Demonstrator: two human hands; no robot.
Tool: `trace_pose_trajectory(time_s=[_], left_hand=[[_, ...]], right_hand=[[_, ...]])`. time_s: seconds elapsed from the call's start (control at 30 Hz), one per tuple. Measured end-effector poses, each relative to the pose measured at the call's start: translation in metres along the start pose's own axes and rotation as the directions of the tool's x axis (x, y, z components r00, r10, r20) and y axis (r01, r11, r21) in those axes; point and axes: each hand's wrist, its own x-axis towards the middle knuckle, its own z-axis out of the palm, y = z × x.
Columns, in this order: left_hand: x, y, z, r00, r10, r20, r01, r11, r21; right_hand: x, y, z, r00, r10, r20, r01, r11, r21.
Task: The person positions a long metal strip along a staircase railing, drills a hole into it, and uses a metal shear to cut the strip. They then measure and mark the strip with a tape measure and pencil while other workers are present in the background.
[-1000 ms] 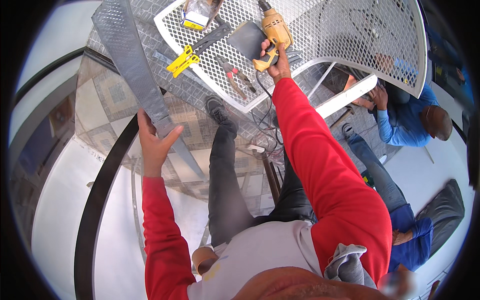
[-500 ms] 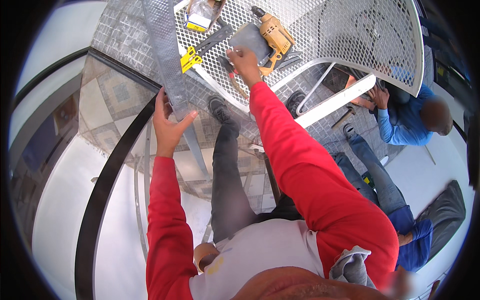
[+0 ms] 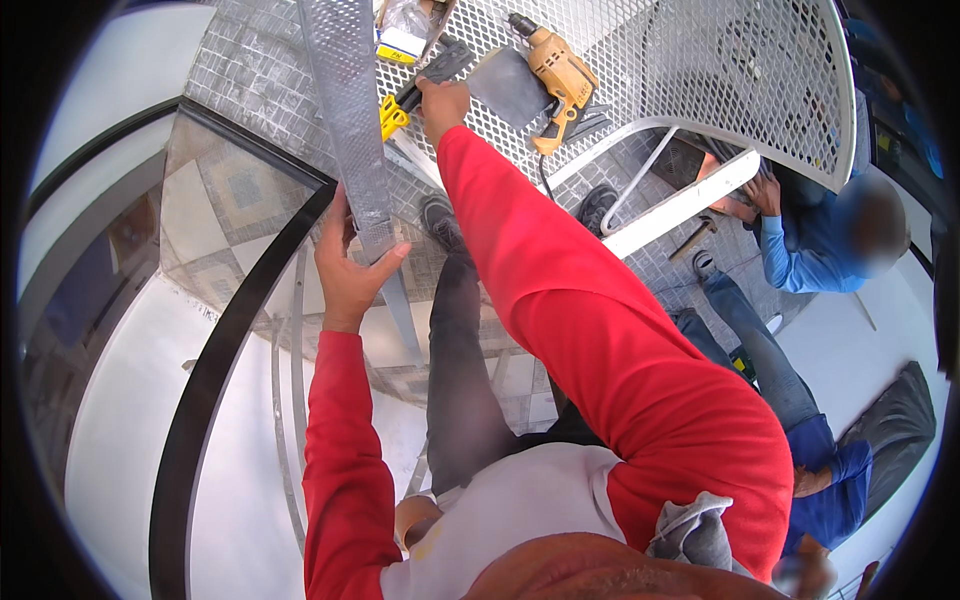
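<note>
The left hand (image 3: 350,265) grasps one perforated metal strip (image 3: 348,110), long axis running away from the person. The right hand (image 3: 442,100) grips one yellow-handled tool (image 3: 412,95); one drill (image 3: 560,75) lies just right.

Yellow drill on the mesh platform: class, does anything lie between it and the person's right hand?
Yes. A flat grey plate lies on the mesh platform between the right hand and the yellow drill. The hand rests by a yellow-handled tool, apart from the drill.
</note>
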Motion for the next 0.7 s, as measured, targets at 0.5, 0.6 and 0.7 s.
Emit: trace_pose_trajectory(time_s=[0.5, 0.6, 0.7], left_hand=[[0.05, 0.311, 0.024, 0.902, 0.403, 0.154, -0.405, 0.914, -0.02], [0.056, 0.405, 0.074, 0.765, 0.58, 0.28, -0.602, 0.799, -0.009], [0.035, 0.485, 0.142, 0.642, 0.571, 0.511, -0.63, 0.773, -0.072]], right_hand=[[-0.114, -0.174, -0.334, 0.724, -0.265, 0.637, 0.02, 0.931, 0.365], [-0.123, -0.201, -0.424, 0.749, -0.263, 0.609, 0.028, 0.929, 0.368], [-0.138, -0.218, -0.521, 0.742, -0.28, 0.609, 0.019, 0.917, 0.398]])
